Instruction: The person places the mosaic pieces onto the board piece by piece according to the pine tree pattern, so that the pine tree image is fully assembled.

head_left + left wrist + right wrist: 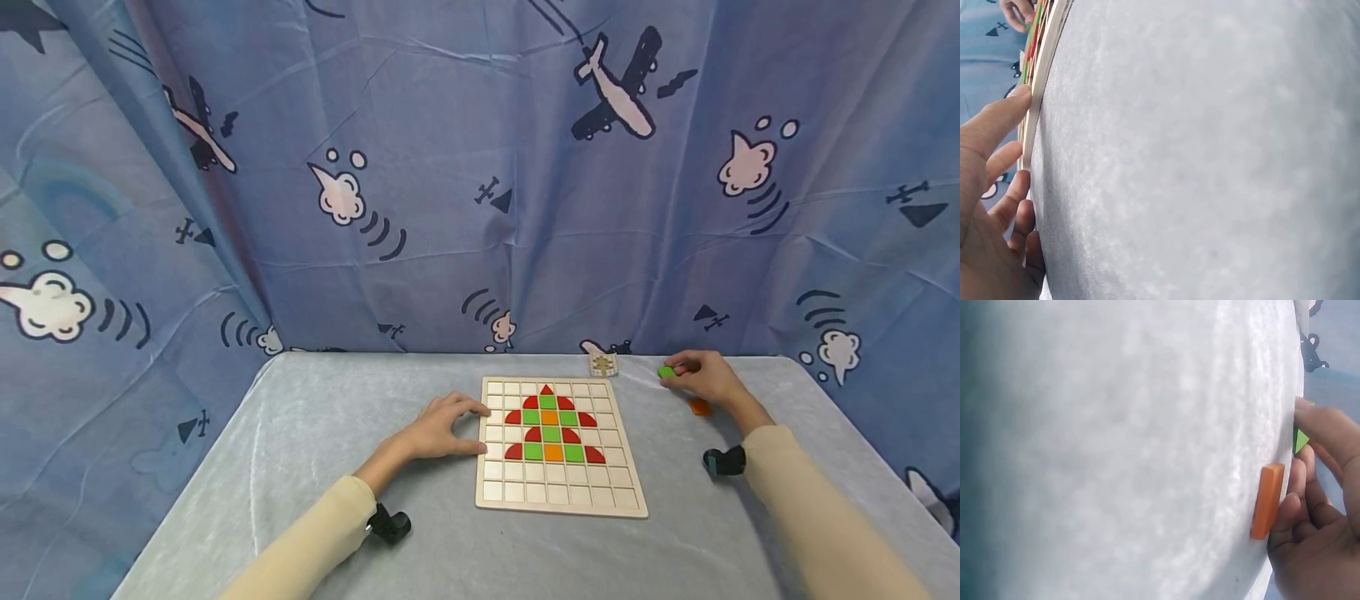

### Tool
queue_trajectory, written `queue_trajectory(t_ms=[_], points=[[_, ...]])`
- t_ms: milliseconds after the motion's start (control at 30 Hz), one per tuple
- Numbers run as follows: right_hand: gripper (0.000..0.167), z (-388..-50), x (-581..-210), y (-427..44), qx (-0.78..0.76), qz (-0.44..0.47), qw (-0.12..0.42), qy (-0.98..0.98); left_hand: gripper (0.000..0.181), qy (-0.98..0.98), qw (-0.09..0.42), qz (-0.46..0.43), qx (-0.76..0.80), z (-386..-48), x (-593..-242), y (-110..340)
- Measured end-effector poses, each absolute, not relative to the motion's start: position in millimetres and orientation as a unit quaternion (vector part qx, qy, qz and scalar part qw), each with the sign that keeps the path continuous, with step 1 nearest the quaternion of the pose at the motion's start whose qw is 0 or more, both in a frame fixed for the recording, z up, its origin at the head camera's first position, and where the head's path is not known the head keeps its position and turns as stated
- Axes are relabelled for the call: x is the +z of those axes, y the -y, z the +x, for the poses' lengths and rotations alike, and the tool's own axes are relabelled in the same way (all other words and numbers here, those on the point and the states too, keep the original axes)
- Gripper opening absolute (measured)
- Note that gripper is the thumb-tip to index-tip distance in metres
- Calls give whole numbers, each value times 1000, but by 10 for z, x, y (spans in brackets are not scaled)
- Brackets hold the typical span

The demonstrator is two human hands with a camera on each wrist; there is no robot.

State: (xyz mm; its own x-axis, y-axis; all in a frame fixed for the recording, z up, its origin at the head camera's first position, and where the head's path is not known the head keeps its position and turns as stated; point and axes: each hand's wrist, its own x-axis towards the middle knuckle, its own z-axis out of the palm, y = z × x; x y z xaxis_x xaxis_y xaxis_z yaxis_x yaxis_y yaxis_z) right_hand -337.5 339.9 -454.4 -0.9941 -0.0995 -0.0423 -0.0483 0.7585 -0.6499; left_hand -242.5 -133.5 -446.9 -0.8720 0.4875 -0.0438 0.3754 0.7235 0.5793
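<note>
My left hand touches the left edge of a wooden grid board, thumb and fingers spread apart. Red, green and orange pieces on the board form a stepped, tree-like shape. In the left wrist view, the thumb rests on the board's rim. At the right rear of the table, my right hand pinches a green block between thumb and fingers. Part of that green block is hidden by the fingers in the right wrist view. Beside this hand lies an orange block.
A small card with a printed pattern lies behind the board near the table's back edge. A pale grey cloth covers the table. Behind it hangs a blue curtain with airplane prints.
</note>
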Motion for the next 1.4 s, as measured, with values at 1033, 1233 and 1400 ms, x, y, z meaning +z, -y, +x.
queue_trajectory(t_ms=[1033, 1233, 1400], points=[[47, -3047, -4213, -3370, -378, -124, 49, -916, 57, -923, 91, 236, 292, -2414, -4472, 1322], [45, -2911, -4158, -3273, -390, -129, 57, -910, 57, -923, 90, 236, 290, -2420, -4479, 1324], [42, -2813, -4145, -3192, -407, -145, 52, -900, 57, -923, 91, 236, 290, -2426, -4481, 1330]])
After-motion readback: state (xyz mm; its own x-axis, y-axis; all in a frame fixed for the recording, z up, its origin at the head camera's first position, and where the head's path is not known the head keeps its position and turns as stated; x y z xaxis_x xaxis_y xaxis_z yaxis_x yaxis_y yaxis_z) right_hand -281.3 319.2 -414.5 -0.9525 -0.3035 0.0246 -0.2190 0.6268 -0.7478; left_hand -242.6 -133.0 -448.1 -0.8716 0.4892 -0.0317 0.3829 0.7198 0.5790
